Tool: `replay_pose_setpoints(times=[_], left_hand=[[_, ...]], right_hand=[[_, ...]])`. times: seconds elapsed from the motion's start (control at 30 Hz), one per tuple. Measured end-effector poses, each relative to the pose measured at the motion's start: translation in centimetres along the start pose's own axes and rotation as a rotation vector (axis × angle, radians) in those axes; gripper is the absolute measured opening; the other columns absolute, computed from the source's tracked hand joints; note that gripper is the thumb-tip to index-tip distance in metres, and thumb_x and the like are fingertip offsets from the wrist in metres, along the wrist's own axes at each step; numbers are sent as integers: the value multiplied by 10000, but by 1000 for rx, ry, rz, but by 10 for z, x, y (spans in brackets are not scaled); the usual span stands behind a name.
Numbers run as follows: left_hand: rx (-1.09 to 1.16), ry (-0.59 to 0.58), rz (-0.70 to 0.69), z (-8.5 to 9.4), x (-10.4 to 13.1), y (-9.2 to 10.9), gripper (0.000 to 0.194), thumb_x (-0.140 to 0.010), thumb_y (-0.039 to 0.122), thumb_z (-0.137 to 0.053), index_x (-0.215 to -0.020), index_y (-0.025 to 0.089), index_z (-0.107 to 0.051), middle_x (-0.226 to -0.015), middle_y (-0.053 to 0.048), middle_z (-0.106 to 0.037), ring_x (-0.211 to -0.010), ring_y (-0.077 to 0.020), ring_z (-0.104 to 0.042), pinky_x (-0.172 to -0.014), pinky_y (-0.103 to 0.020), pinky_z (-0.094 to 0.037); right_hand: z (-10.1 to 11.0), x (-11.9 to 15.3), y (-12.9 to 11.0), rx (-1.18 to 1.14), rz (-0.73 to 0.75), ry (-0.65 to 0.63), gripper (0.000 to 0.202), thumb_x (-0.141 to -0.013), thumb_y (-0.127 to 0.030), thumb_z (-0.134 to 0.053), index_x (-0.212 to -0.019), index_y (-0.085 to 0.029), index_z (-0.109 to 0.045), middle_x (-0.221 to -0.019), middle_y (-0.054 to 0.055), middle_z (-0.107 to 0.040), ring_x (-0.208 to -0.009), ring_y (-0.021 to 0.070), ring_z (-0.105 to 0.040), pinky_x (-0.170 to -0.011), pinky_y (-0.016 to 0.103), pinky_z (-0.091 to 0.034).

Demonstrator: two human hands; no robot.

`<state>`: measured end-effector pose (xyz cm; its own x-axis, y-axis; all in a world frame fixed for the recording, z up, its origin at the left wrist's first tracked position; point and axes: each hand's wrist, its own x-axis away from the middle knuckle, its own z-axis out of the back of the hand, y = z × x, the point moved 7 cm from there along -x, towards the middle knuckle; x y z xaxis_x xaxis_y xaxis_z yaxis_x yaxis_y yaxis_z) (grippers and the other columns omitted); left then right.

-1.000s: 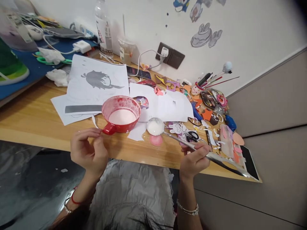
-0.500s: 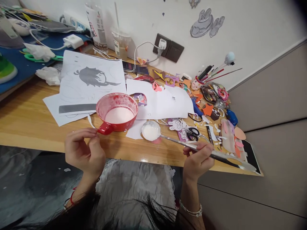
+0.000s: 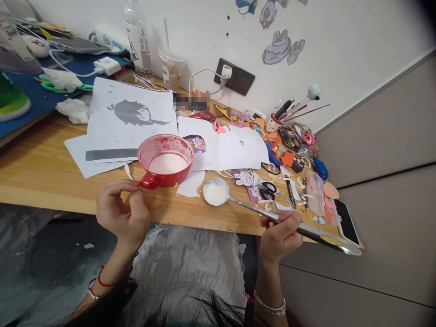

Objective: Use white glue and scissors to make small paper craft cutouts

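A red pot point(image 3: 180, 178) with pale pink contents stands on the wooden desk near its front edge, over the edge of some papers. My left hand point(image 3: 124, 211) pinches the tip of the pot's short handle between thumb and fingers. In my right hand point(image 3: 281, 231) is a long metal ladle point(image 3: 250, 207), gripped around the handle. The bowl of the ladle holds something white and hangs at the front of the desk, right of the pot and apart from it.
Behind the pot lies a sheet with a dark drawing point(image 3: 129, 113). Black scissors point(image 3: 268, 190), paper scraps, a pen cup point(image 3: 273, 123) and a phone point(image 3: 347, 221) fill the right side. A bottle point(image 3: 139, 45) and a plastic cup point(image 3: 171, 68) stand by the wall.
The camera view has shifted slightly, so the desk items sit a little further left and lower on the right side. Both hands keep their holds, and the ladle stays beside the pot.
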<state>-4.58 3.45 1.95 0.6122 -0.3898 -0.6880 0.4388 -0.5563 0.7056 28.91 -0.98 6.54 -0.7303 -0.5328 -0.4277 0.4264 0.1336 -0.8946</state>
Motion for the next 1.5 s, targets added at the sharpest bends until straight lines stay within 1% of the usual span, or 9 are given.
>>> replay_pose_setpoints(times=[0.1,0.2,0.33,0.5,0.67,0.87,1.13,1.37,1.5], left_hand=[[-2,-20,-8,0,0,1,110,-618,55,-559,-700,128,-557,-688,-28,-547,-681,-167,-559,-673,-348,-442],[-14,-39,0,0,0,2,114,-618,50,-554,-698,131,-558,-685,-25,-545,-677,-162,-555,-672,-341,-440],[-31,-45,3,-1,-1,3,110,-623,56,-554,-694,140,-553,-676,-21,-548,-672,-161,-553,-669,-338,-439],[-40,-47,0,-1,1,0,101,-623,71,-558,-690,146,-552,-669,-20,-549,-673,-166,-552,-680,-352,-445],[-48,-45,4,1,1,-3,98,-617,76,-555,-686,147,-552,-680,-23,-549,-675,-168,-552,-676,-355,-447],[-57,-50,-5,0,1,-3,101,-613,79,-549,-686,148,-552,-674,-21,-548,-673,-168,-548,-675,-354,-449],[-57,-52,2,1,1,-1,119,-610,69,-539,-699,146,-551,-684,-19,-540,-679,-166,-553,-686,-351,-451],[-60,-46,8,0,0,-3,97,-612,95,-544,-685,158,-544,-658,-7,-537,-662,-158,-549,-675,-340,-455],[-69,-40,13,0,0,-5,77,-608,121,-554,-668,166,-537,-651,-2,-538,-649,-161,-552,-662,-341,-458]], right_hand=[[11,-6,3,28,3,52,294,-911,-375,-334,-672,-210,-375,-502,-46,-503,-388,99,-494,-359,197,-384],[8,-8,6,3,24,67,293,-905,-399,-338,-685,-209,-377,-513,-44,-514,-400,103,-514,-358,197,-383],[2,-3,6,-61,90,57,294,-903,-378,-348,-668,-204,-377,-520,-38,-516,-392,99,-503,-342,198,-360],[15,7,11,-86,156,92,289,-913,-354,-348,-664,-209,-374,-506,-37,-510,-387,107,-491,-344,217,-338],[24,17,11,-137,296,121,300,-906,-321,-373,-629,-206,-369,-511,-65,-409,-389,112,-515,-331,225,-363],[23,17,14,-166,328,105,286,-914,-291,-361,-645,-196,-381,-504,-64,-429,-399,108,-521,-340,218,-380],[24,20,8,-133,483,86,333,-921,-335,-336,-623,-195,-388,-507,-62,-416,-400,112,-536,-329,223,-395],[25,17,7,-127,416,85,334,-903,-359,-380,-611,-196,-380,-483,-72,-412,-389,110,-529,-338,217,-378],[16,3,13,-63,112,52,312,-908,-392,-357,-664,-201,-384,-511,-44,-508,-400,105,-513,-357,207,-369]])
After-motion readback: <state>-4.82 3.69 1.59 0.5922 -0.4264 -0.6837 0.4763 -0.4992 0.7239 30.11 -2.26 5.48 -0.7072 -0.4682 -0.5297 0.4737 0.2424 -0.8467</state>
